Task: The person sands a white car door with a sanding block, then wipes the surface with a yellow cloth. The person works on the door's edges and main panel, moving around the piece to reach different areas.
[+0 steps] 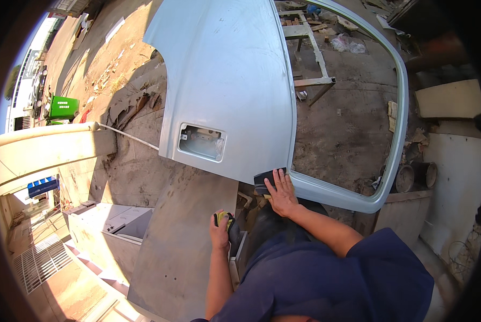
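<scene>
A light blue car body panel (230, 80) lies in front of me, with a rectangular recessed opening (202, 141) near its lower left and a large window frame (337, 194) on its right. My right hand (283, 197) presses a black sanding pad (261, 184) against the panel's lower edge, by the corner of the window frame, fingers stretched over the pad. Lower and to the left, my left hand (219, 232) is closed around a yellow and black sponge-like pad (224, 218), apart from the panel. Its exact kind is unclear.
Beneath the panel's near edge a brown-grey board (176, 241) slopes toward me. A metal stand (314, 53) shows through the window frame. Grey metal boxes (112, 231) lie at left, a green bin (63, 107) farther off. Round cans (404, 178) stand at right.
</scene>
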Available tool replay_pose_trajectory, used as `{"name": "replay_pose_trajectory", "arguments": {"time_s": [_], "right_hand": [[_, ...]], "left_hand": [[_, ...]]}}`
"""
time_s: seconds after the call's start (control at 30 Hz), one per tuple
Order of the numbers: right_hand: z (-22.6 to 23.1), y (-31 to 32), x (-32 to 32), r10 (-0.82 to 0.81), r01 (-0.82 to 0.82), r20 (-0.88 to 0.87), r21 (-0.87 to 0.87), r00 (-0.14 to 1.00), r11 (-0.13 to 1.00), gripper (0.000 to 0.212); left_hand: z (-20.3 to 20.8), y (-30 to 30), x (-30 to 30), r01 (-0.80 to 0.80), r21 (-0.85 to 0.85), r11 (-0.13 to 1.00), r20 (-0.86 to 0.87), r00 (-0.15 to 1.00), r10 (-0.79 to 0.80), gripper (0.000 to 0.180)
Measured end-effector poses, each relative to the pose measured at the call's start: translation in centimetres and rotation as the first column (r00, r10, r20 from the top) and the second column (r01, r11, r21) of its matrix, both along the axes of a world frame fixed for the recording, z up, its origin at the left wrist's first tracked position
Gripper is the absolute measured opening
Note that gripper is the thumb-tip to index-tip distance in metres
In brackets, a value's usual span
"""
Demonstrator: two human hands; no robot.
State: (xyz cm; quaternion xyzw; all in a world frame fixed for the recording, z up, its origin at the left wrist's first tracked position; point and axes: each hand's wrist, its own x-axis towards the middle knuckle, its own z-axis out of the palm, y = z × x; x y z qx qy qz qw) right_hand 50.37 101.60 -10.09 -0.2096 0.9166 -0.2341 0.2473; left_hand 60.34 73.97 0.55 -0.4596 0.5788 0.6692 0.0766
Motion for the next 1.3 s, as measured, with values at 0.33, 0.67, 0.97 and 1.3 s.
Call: {"name": "replay_pose_trajectory", "arguments": {"time_s": [0.33, 0.67, 0.97, 1.3], "right_hand": [[6.5, 11.2, 6.0, -0.447, 0.443, -0.039, -0.084, 0.894, 0.893, 0.051], [6.2, 27.1, 24.7, -0.875, 0.804, 0.079, 0.361, 0.479, 0.473, 0.044], [-3.4, 43.1, 34.5, -0.797, 0.807, 0.370, -0.175, -0.477, -0.564, 0.051], [8.3, 43.5, 29.2, -0.778, 0.894, 0.612, -0.258, -0.141, -0.365, 0.070]], "left_hand": [[1.1, -1.1, -6.1, 0.114, 0.176, 0.978, -0.221, 0.973, -0.073, 0.046], [3.0, 2.8, -6.7, 0.232, 0.287, 0.929, -0.396, 0.912, -0.105, 0.044], [-0.8, 5.0, -0.9, 0.298, 0.475, 0.828, -0.338, 0.930, -0.141, 0.035], [8.1, 18.8, -1.6, 0.418, 0.336, 0.844, -0.467, 0.852, -0.236, 0.046]]}}
